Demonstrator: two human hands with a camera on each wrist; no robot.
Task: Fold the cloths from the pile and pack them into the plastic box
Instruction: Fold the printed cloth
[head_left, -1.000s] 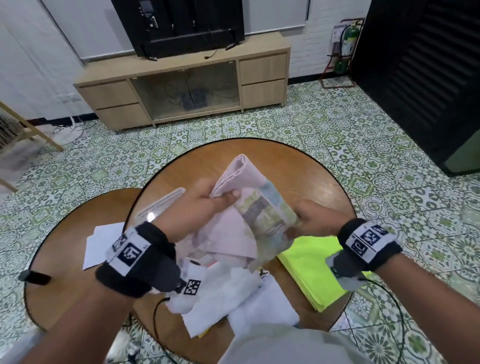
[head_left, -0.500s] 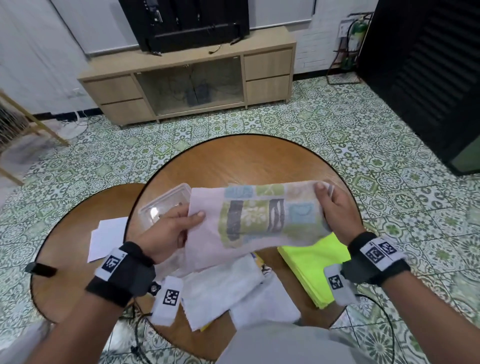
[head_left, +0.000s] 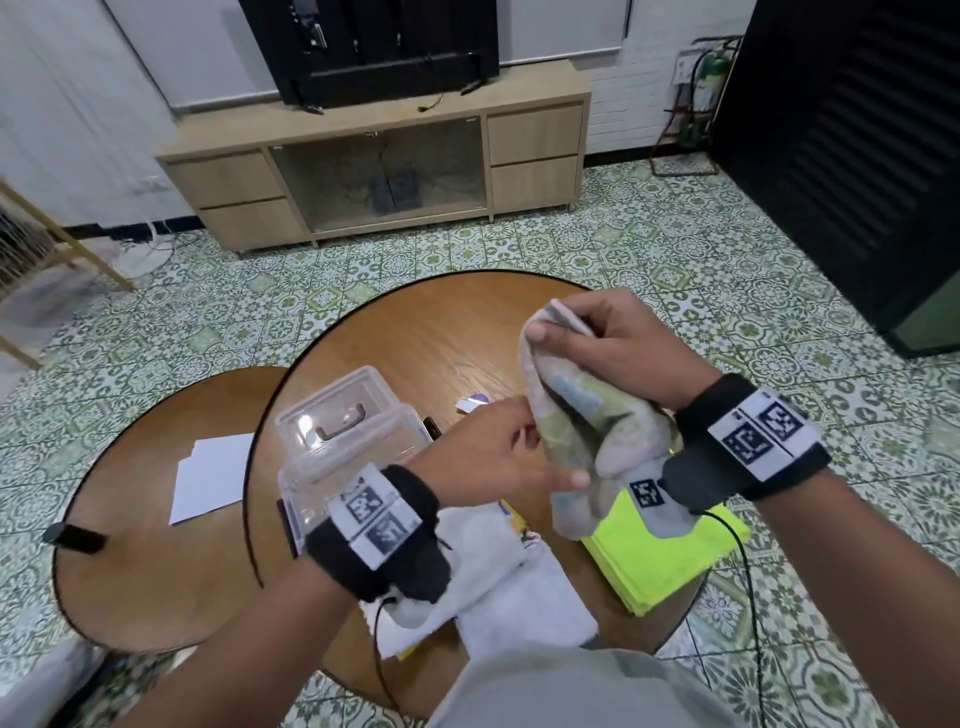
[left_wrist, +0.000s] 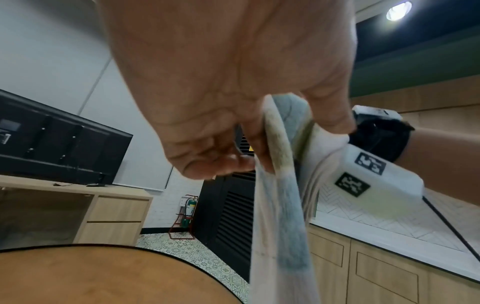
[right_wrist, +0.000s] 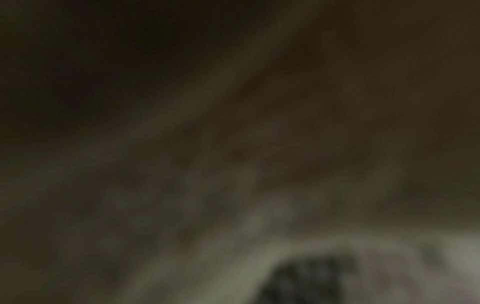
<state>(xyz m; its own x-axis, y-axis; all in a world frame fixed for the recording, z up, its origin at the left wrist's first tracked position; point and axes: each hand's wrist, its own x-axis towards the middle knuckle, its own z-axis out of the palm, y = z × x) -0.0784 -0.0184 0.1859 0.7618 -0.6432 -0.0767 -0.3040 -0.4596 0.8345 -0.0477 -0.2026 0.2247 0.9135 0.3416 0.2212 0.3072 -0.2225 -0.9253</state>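
A pink cloth with green and blue patches (head_left: 587, 415) hangs folded above the round table (head_left: 441, 332). My right hand (head_left: 561, 327) pinches its top edge, thumb in front. Lower down, my left hand (head_left: 550, 462) grips the cloth's middle, thumb across the front. In the left wrist view the cloth (left_wrist: 280, 205) runs down between the left hand's (left_wrist: 272, 148) thumb and fingers. The clear plastic box (head_left: 353, 447), its lid with a handle, stands on the table left of my hands. White cloths (head_left: 498, 571) lie in a pile near me. The right wrist view is dark and blurred.
A folded neon-yellow cloth (head_left: 670, 561) lies at the table's right front edge. A lower round table (head_left: 156, 571) on the left carries white paper (head_left: 213, 478) and a small black object (head_left: 72, 538). A TV cabinet (head_left: 384, 171) stands across the tiled floor.
The cloth was stretched flat between both hands; now it hangs folded. My right hand rose with the top edge, and my left hand slid right to the cloth's middle.
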